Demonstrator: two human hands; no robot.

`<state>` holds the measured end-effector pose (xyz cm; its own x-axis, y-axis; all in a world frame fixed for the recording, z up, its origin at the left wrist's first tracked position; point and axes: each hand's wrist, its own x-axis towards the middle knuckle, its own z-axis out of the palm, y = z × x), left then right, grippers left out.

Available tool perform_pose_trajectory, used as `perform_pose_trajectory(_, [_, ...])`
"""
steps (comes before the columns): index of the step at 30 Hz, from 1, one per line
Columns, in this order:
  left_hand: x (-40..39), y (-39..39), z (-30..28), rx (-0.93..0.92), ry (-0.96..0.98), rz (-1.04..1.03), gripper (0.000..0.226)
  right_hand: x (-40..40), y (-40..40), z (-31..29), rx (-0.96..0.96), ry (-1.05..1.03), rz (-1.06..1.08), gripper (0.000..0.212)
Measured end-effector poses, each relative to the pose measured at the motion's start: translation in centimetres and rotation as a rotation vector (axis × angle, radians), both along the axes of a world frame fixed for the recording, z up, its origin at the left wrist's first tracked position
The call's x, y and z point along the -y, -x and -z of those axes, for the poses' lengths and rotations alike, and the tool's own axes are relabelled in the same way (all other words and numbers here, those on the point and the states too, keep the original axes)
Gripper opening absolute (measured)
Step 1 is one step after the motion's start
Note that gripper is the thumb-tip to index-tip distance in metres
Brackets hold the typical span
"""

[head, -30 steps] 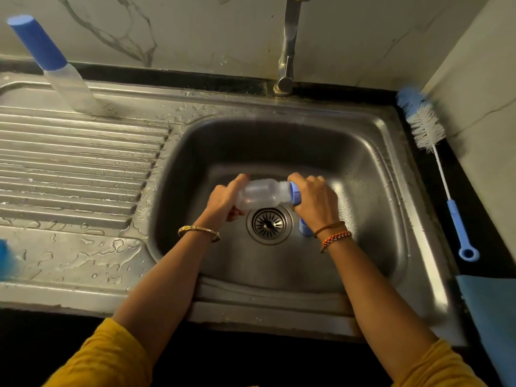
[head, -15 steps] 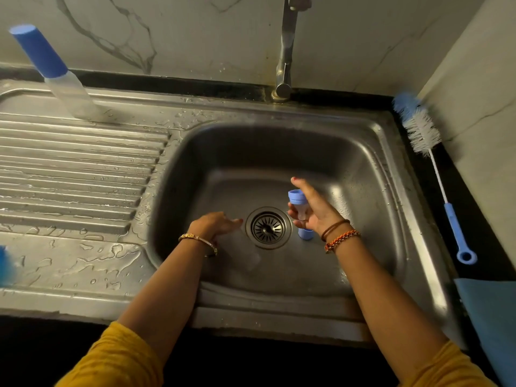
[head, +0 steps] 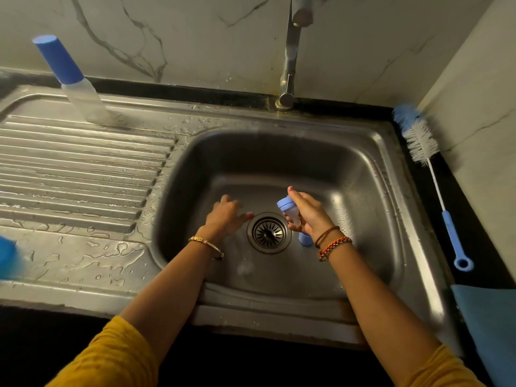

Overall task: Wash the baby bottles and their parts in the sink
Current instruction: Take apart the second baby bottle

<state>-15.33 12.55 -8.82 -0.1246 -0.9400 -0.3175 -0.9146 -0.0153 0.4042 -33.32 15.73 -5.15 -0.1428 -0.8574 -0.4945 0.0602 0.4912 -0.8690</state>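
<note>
Inside the steel sink (head: 371, 174), my right hand (head: 307, 213) grips a blue screw ring with its clear teat (head: 287, 208), held just right of the drain (head: 268, 232). A small blue cap (head: 305, 240) rests on the sink floor under that wrist. My left hand (head: 226, 216) hovers left of the drain, blurred, fingers apart and holding nothing. The clear bottle body (head: 243, 265) lies faintly visible on the sink floor beside my left wrist. A second bottle with a blue cap (head: 76, 88) stands tilted on the drainboard at the back left.
The tap (head: 289, 79) rises behind the basin; no water runs. A blue-handled bottle brush (head: 427, 152) lies on the black counter to the right, with a blue cloth (head: 488, 325) nearer me. A blurred blue object (head: 8, 259) sits at the left edge of the wet drainboard (head: 83, 169).
The ring and teat came off the bottle and stayed in my right hand. My left hand put the bottle body down on the sink floor, let go and moved toward the drain.
</note>
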Motion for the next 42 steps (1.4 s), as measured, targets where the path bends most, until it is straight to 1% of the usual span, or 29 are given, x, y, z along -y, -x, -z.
perform_pose_trajectory(2, [-0.2,0.8,-1.3,-0.291,0.148,0.045,0.047,-0.1,0.1,-0.3,0.044,0.021,0.04,0.023])
perform_pose_trajectory(4, [-0.8,2.0,-3.1,-0.572,0.189,0.107,0.044,-0.2,0.2,-1.0,0.109,0.027,0.056,0.027])
perform_pose_trajectory(5, [-1.1,2.7,-4.0,-0.65,0.185,0.154,0.044,-0.2,0.2,-1.3,0.142,0.03,0.042,0.031])
perform_pose_trajectory(6, [-1.3,3.3,-4.8,-0.678,0.187,0.2,0.044,-0.2,0.1,-1.6,0.16,0.033,0.017,0.037])
perform_pose_trajectory(8, [-1.5,4.4,-5.8,-0.662,0.226,0.238,0.04,-0.2,0.0,-2.0,0.143,0.049,-0.014,0.049])
perform_pose_trajectory(9, [-1.5,4.6,-6.2,-0.673,0.245,0.226,0.037,-0.2,0.0,-2.2,0.116,0.057,-0.006,0.051])
perform_pose_trajectory(11, [-1.4,5.0,-6.8,-0.752,0.248,0.172,0.032,0.0,-0.2,-2.9,0.076,0.063,0.036,0.052])
perform_pose_trajectory(12, [-1.4,5.2,-7.0,-0.823,0.224,0.124,0.03,0.2,-0.2,-3.3,0.105,0.055,0.069,0.049])
perform_pose_trajectory(15, [-1.5,5.6,-7.4,-1.14,0.074,-0.094,0.027,0.6,-0.3,-3.9,0.313,0.087,0.149,0.034])
perform_pose_trajectory(16, [-1.6,5.5,-7.3,-1.211,0.028,-0.139,0.028,0.5,-0.2,-3.8,0.315,0.116,0.146,0.027])
perform_pose_trajectory(18, [-1.9,5.3,-6.7,-1.223,-0.006,-0.135,0.028,0.1,0.1,-3.2,0.304,0.169,0.102,0.021])
perform_pose_trajectory(21, [-2.2,4.9,-6.1,-1.224,-0.036,-0.122,0.027,-0.5,0.5,-2.9,0.317,0.201,0.026,0.019])
perform_pose_trajectory(24, [-2.0,5.1,-6.0,-1.296,-0.071,-0.158,0.027,-0.3,1.1,-3.2,0.274,0.244,-0.024,0.025])
perform_pose_trajectory(28, [-2.1,5.5,-6.0,-1.35,-0.067,-0.204,0.023,-0.3,1.7,-3.3,0.239,0.289,-0.059,0.029])
perform_pose_trajectory(32, [-2.0,5.3,-5.9,-1.43,-0.112,-0.221,0.023,-0.3,1.2,-3.2,0.056,0.341,-0.034,0.024])
perform_pose_trajectory(35, [-1.9,5.3,-5.8,-1.439,-0.131,-0.244,0.019,-0.4,0.7,-3.0,-0.049,0.403,-0.004,0.02])
perform_pose_trajectory(39, [-1.9,5.5,-5.6,-1.44,-0.127,-0.255,0.019,-0.5,0.4,-2.8,-0.13,0.463,0.021,0.02])
perform_pose_trajectory(42, [-1.9,5.4,-5.6,-1.428,-0.109,-0.245,0.02,-0.5,0.1,-2.7,-0.171,0.5,0.024,0.024])
